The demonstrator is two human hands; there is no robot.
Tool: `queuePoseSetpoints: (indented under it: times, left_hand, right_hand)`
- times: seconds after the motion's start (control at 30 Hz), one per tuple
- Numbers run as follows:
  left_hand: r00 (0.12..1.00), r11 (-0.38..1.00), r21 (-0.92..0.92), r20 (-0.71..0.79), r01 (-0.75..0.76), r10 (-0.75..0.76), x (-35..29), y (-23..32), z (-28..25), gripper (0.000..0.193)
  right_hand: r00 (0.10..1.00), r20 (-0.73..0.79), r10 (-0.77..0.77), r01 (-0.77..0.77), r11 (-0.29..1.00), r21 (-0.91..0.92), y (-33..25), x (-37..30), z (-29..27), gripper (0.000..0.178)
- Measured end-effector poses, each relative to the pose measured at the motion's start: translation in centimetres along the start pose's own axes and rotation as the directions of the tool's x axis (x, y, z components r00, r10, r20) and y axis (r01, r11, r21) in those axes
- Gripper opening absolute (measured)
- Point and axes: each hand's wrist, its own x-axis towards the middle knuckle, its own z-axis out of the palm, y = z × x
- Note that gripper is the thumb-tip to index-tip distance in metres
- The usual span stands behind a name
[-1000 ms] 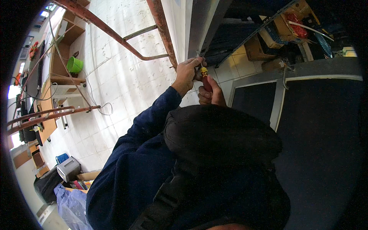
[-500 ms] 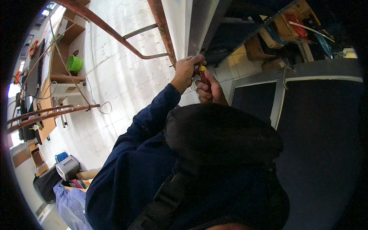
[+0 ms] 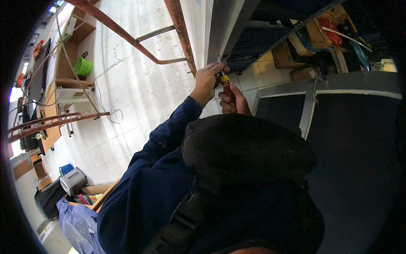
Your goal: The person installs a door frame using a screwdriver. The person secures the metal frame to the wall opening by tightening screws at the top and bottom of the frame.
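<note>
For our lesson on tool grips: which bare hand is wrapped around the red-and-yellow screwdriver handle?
The right hand, wrapped around the red-and-yellow screwdriver handle; the left hand is farther forward, beside the grey metal upright.

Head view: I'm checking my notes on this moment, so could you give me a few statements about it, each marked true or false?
1. The right hand grips a screwdriver. True.
2. The screwdriver's handle end is green. False: it is dark red with yellow.
3. The left hand is at the screwdriver's far end, close to the grey metal upright. True.
4. The green basket appears to the right of both hands. False: it appears to their left.
5. The sleeve on the left arm is dark blue. True.
</note>
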Motion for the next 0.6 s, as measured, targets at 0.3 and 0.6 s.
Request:
queuePoseSetpoints:
  times: [0.3,0.6]
  left_hand:
    - [0.992,0.985,-0.120,0.022,0.122,-0.120,-0.7,1.0,1.0,0.021]
    - [0.984,0.966,-0.205,0.108,0.160,-0.141,0.5,0.9,-0.2,0.020]
  right_hand:
    - [0.969,-0.248,0.018,-0.058,0.986,-0.156,-2.1,0.1,0.1,0.038]
    - [0.896,0.082,0.437,-0.415,0.756,0.507,-8.0,2.2,0.5,0.034]
